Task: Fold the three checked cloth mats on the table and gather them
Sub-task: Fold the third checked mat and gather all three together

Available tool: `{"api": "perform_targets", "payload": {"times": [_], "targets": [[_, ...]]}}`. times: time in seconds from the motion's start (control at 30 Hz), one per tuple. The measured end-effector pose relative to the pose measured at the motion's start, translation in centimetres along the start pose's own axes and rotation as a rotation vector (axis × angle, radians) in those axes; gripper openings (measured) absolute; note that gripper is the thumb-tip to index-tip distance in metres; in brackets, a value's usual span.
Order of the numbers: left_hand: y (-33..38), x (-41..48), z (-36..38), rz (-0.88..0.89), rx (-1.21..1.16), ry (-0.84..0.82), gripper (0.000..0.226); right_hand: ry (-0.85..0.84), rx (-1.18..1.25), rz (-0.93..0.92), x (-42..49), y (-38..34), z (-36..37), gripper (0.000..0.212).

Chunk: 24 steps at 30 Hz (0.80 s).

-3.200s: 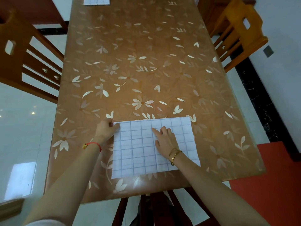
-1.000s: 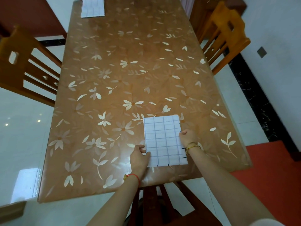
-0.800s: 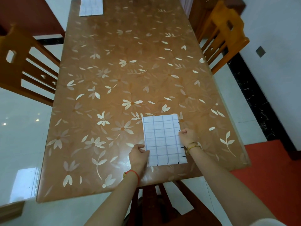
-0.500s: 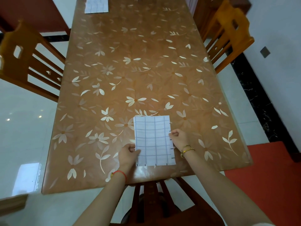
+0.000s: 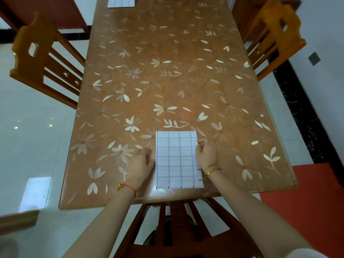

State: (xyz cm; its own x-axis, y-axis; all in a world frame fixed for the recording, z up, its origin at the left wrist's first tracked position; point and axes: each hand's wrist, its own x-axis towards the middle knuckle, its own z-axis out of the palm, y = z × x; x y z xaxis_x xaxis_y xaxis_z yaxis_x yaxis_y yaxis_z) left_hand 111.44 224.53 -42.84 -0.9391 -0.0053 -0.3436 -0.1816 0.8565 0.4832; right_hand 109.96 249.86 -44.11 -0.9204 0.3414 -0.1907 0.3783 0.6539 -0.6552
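A white checked cloth mat (image 5: 176, 159), folded into a narrow upright rectangle, lies flat near the table's (image 5: 167, 71) front edge. My right hand (image 5: 205, 152) pinches the mat's right edge near its top corner. My left hand (image 5: 140, 165) is motion-blurred and rests on the table against the mat's left edge, fingers loosely extended and holding nothing. A second checked mat (image 5: 121, 1) lies at the far left end of the table, partly cut off by the frame. No third mat is in view.
The table has a glossy brown floral cover. Wooden chairs stand at the left (image 5: 42, 64), at the right (image 5: 273, 32) and directly below me (image 5: 176, 224) at the front edge. A red floor mat (image 5: 307, 198) lies to the right.
The mat, wide and half folded 3.2 s ago, is now a narrow rectangle. In the last second my left hand slid up from the lower left corner and released the edge; the right keeps its pinch.
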Motion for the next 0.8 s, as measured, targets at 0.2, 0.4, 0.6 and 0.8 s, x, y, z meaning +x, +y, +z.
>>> {"api": "perform_targets", "payload": {"times": [0.2, 0.4, 0.6, 0.8], "targets": [[2.2, 4.0, 0.2, 0.279, 0.355, -0.099, 0.065, -0.274, -0.405, -0.465, 1.2, -3.3, 3.2, 0.052], [3.5, 6.2, 0.9, 0.245, 0.511, -0.271, 0.070, -0.452, -0.558, -0.469, 1.8, -5.4, 5.9, 0.057], [2.4, 6.9, 1.5, 0.244, 0.519, -0.294, 0.074, -0.398, -0.631, -0.397, 2.4, -2.8, 5.2, 0.055], [2.2, 6.7, 1.3, 0.272, 0.521, -0.269, 0.073, -0.240, -0.714, -0.181, 2.5, 2.1, 1.3, 0.058]]}}
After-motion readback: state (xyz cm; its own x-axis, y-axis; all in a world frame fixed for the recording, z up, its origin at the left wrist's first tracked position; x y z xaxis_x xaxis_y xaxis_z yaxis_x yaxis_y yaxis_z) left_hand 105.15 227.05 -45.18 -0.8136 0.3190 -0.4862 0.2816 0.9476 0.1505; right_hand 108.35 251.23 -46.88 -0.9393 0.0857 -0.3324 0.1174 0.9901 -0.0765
